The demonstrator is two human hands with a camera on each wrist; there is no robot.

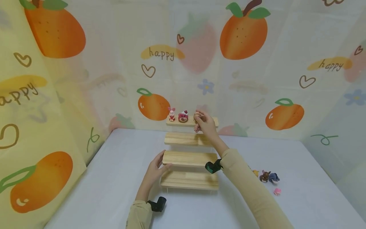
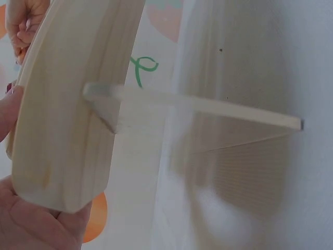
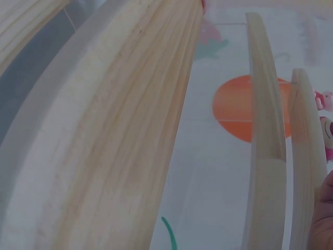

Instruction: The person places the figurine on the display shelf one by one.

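A four-step wooden display shelf [image 1: 191,139] stands on the table. My left hand [image 1: 154,168] grips the left end of its second step from the bottom [image 1: 188,158], thumb at the front edge; the left wrist view shows that board [image 2: 67,120] close up. Over the top step [image 1: 188,124], my right hand [image 1: 207,125] pinches a small tan figurine [image 1: 196,115], partly covered by the fingers. To its left on that step are a pink bear-head figurine [image 1: 183,117] with a white hat and a seated piglet figurine [image 1: 171,115].
On the table [image 1: 114,190], right of the shelf, lie a yellow figurine [image 1: 255,173], a brown figurine [image 1: 264,176], a blue-grey figurine [image 1: 274,177] and a small pink piece [image 1: 277,191]. A fruit-printed cloth [image 1: 125,38] hangs behind and at the sides.
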